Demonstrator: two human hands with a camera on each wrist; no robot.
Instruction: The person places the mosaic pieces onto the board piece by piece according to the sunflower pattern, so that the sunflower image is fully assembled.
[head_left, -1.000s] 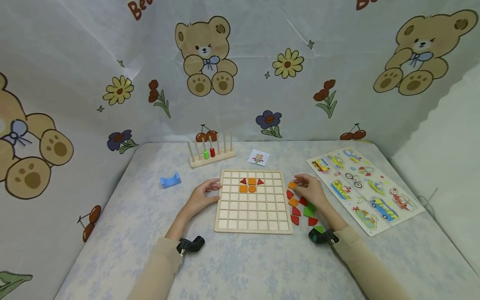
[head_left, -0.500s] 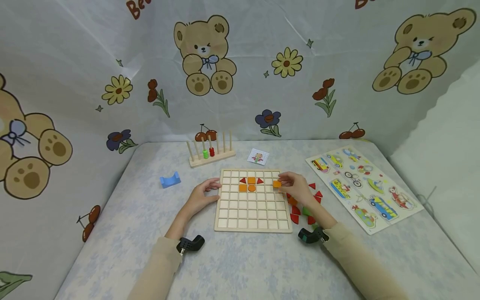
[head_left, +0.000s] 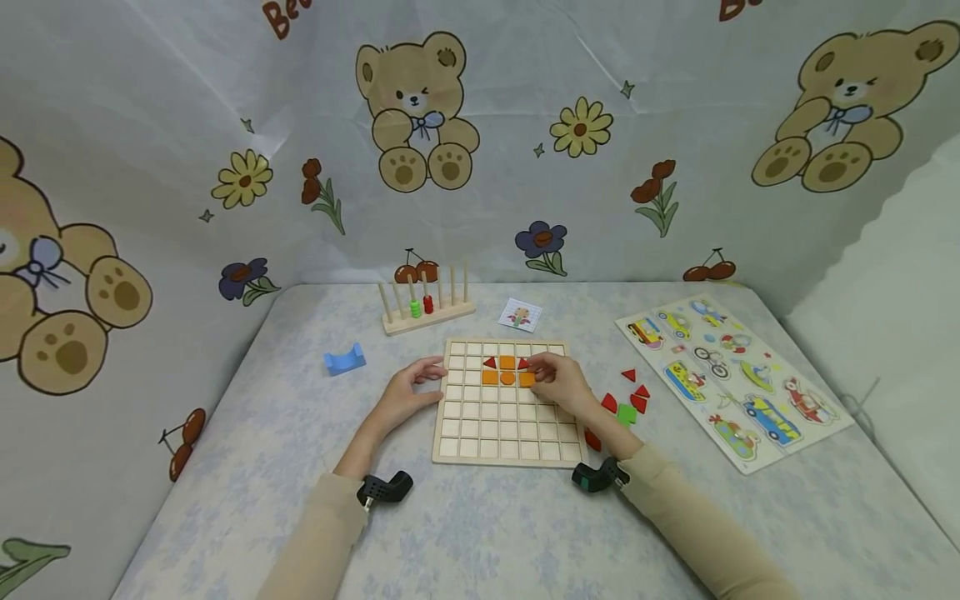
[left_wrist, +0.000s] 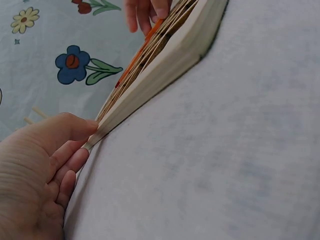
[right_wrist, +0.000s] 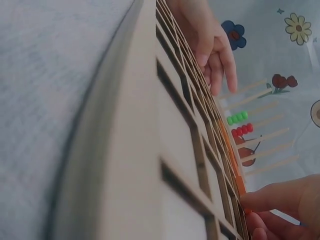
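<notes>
- Right hand [head_left: 564,383]: thumb and fingers pinching the orange square [head_left: 527,379], at the left tip of my reach.
- Square sits on the grid board [head_left: 508,435], just right of the orange circle [head_left: 507,378], same row; red triangle [head_left: 522,364] just behind it, partly under my fingers.
- No long axis on a square; what counts, I'd say, is its edges lining up with the cell walls. Can't tell if it's fully seated.
- Left hand [head_left: 408,392]: fingers loose, touching board's left edge, farther from the square.
</notes>
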